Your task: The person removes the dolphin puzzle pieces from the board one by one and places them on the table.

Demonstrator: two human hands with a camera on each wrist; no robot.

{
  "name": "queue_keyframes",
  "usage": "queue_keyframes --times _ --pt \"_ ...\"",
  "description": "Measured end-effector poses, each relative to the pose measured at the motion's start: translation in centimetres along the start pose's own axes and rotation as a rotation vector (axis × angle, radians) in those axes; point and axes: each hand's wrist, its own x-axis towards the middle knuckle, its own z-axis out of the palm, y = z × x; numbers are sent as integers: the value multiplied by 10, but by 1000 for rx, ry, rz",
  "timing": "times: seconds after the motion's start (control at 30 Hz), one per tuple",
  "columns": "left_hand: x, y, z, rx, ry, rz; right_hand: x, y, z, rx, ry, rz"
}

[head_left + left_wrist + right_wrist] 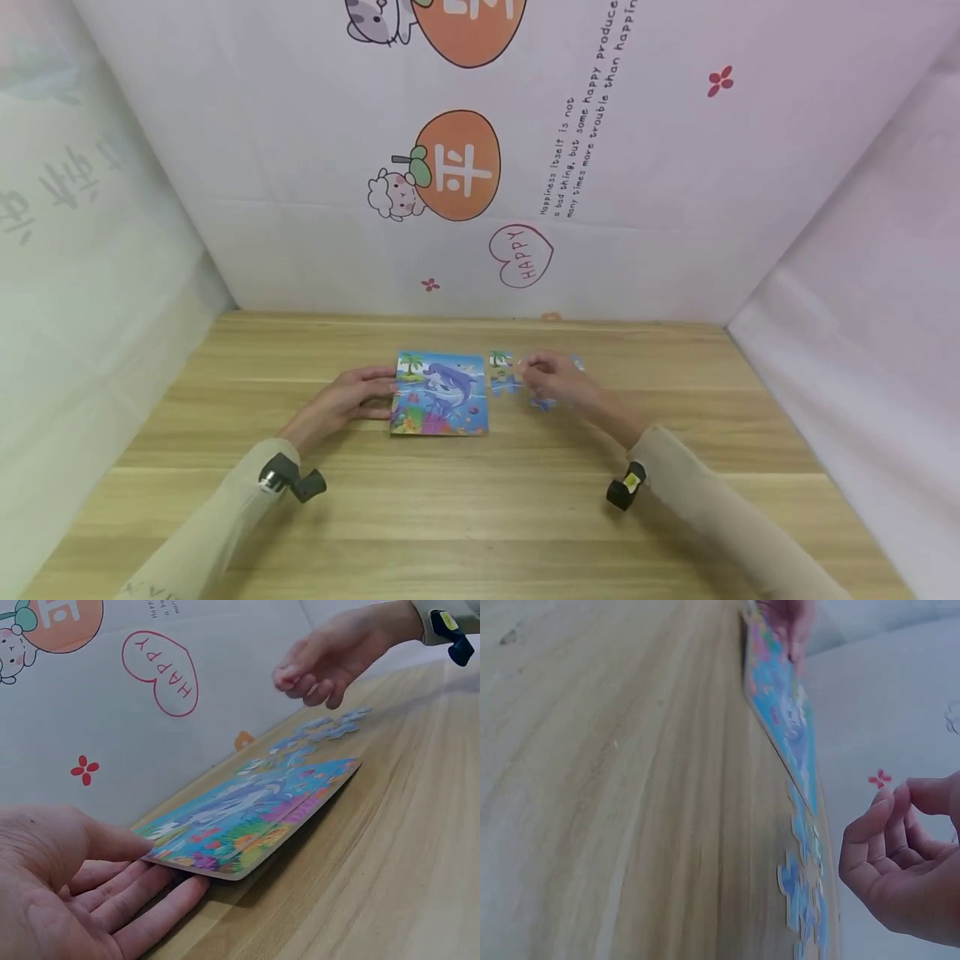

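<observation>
Beige sleeves (731,508) sit closest, soft matte cloth running in from about 8 and 4 o'clock, each with a chunky black gadget (625,487) at the wrist. Between them is the table (480,517), pale wood with long streaky grain going side to side.

So the main thing is a thin square board (442,404), a bit toward 7 o'clock from dead centre. It has a flat printed face: purple-blue dolphin in the middle, palm tree around its 10 o'clock corner, bright coral along the bottom. In the left wrist view its rim looks like pale card, and there's a dark shadow under the near edge.

Left hand (352,393) is at the board's 9 o'clock, gripping that side with the thumb on top and fingers tucked underneath.

Over at the board's 3 o'clock, just beside it, there's a bunch of puzzle pieces (504,385), flat and knobbly with blue print, lying on the wood. Right hand (558,379) hovers above them, fingers curled in and thumb tip up against a fingertip, pretty much pinching air.

Backdrop (637,275) is white sheeting with faint creases, with round orange cartoons toward 12 o'clock and a red outlined heart (521,256) reading HAPPY at about 1.
</observation>
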Motion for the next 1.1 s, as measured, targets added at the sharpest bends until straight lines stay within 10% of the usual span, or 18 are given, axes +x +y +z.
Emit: queue_keyframes --times 0.43,0.73,1.1 --pt "0 7 1 24 15 23 30 -33 83 -369 -88 -162" --pt "4 7 -2 26 -59 16 54 -44 123 -371 -138 -40" --pt "4 -6 -10 32 -95 40 61 -46 146 -565 -74 -100"
